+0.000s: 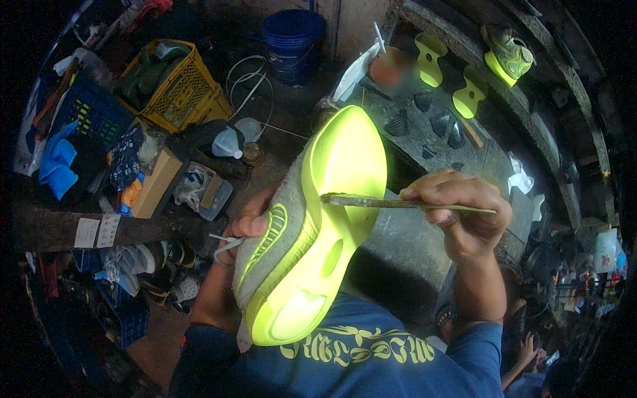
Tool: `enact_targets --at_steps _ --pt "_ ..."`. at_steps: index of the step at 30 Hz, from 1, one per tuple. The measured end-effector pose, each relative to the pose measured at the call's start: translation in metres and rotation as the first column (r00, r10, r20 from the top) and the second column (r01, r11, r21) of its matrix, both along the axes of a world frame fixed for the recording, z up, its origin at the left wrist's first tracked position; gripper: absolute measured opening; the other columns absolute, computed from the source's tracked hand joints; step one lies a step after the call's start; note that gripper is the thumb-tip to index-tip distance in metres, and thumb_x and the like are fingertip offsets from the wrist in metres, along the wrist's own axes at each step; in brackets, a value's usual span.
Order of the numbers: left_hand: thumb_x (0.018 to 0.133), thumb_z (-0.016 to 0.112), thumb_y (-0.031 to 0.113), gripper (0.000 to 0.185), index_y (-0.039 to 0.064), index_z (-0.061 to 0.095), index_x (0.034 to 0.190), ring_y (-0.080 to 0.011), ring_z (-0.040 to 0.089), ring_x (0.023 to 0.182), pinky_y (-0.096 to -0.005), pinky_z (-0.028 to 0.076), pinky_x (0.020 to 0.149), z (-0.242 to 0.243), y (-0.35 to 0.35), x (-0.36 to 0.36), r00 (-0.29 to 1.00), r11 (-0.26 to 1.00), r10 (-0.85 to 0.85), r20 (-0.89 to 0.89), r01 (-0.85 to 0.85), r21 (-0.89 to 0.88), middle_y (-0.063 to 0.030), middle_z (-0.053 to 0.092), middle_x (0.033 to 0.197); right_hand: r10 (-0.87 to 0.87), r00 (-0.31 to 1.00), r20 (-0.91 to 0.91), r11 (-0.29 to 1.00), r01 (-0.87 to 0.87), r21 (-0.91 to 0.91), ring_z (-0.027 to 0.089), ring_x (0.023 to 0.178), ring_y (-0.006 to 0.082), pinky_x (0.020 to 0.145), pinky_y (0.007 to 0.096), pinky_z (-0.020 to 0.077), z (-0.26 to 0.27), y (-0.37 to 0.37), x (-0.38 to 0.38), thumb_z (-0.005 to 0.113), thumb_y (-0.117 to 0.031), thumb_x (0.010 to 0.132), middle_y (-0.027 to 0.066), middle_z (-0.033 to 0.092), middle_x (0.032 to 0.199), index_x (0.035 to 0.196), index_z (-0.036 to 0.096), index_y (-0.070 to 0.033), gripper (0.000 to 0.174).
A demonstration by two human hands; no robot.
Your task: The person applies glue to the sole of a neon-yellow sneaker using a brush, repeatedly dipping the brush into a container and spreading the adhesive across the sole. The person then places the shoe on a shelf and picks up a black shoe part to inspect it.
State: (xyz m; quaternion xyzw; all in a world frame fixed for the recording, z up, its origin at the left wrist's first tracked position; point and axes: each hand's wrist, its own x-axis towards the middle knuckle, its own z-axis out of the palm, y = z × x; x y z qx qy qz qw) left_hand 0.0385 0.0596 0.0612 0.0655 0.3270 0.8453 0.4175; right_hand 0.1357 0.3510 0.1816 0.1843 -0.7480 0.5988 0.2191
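Note:
A grey athletic shoe with a neon yellow sole [343,164] is held up with its underside facing me. My left hand [251,221] grips the grey upper from the left, beside a loose lace. In my right hand [460,204] is a thin brush [393,203], pinched between thumb and fingers. Its flat, worn tip rests on or just over the sole, at the edge between the broad glossy part and the narrower middle. The fingers behind the shoe are partly hidden.
On the dark workbench [490,154] lie neon yellow sole pieces [429,59], black ribbed pieces [396,123] and a reddish bowl [390,67]. Another shoe [507,57] stands on a rack. At left are a yellow crate [171,92], a cardboard box [157,184] and a blue bucket [292,45]. Another person's hand [530,353] shows lower right.

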Motion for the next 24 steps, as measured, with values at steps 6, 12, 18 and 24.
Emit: enact_targets --at_steps 6,12,18,24 --pt "0.079 0.069 0.033 0.083 -0.002 0.039 0.148 -0.0296 0.061 0.123 -0.0402 0.048 0.107 -0.001 0.001 0.000 1.000 1.000 0.014 0.009 -0.014 -0.002 -0.0205 0.058 0.137 0.043 0.997 0.060 0.999 -0.042 -0.010 0.074 0.082 0.0302 0.077 0.0392 0.0583 -0.005 -0.003 0.005 0.078 0.000 0.080 0.0161 0.075 0.089 0.092 0.075 0.003 0.013" --pt "0.080 0.068 0.033 0.082 -0.002 0.039 0.148 -0.0297 0.061 0.123 -0.0402 0.048 0.107 -0.003 0.001 0.001 1.000 1.000 0.025 0.017 -0.025 0.000 -0.0206 0.058 0.137 0.157 0.986 0.062 0.988 -0.157 -0.001 0.073 0.081 0.0312 0.075 0.0399 0.0583 -0.004 -0.005 0.009 0.073 0.003 0.082 0.0164 0.075 0.089 0.094 0.075 0.003 0.012" --pt "0.081 0.067 0.034 0.080 -0.002 0.040 0.148 -0.0297 0.061 0.122 -0.0403 0.049 0.107 -0.003 0.001 -0.002 0.999 0.999 0.039 0.003 -0.039 0.002 -0.0207 0.059 0.136 0.243 0.970 0.030 0.970 -0.244 0.014 0.074 0.080 0.0325 0.074 0.0407 0.0590 -0.001 -0.016 0.011 0.071 -0.003 0.086 0.0167 0.075 0.088 0.095 0.074 0.002 0.011" --pt "0.082 0.066 0.034 0.079 -0.002 0.041 0.147 -0.0298 0.062 0.122 -0.0404 0.049 0.107 -0.002 0.002 -0.005 0.999 0.999 0.046 0.001 -0.046 0.000 -0.0209 0.059 0.136 0.305 0.952 -0.001 0.952 -0.305 0.003 0.073 0.075 0.0332 0.069 0.0406 0.0589 0.000 -0.032 0.018 0.078 -0.012 0.087 0.0184 0.074 0.085 0.093 0.073 -0.001 0.014"
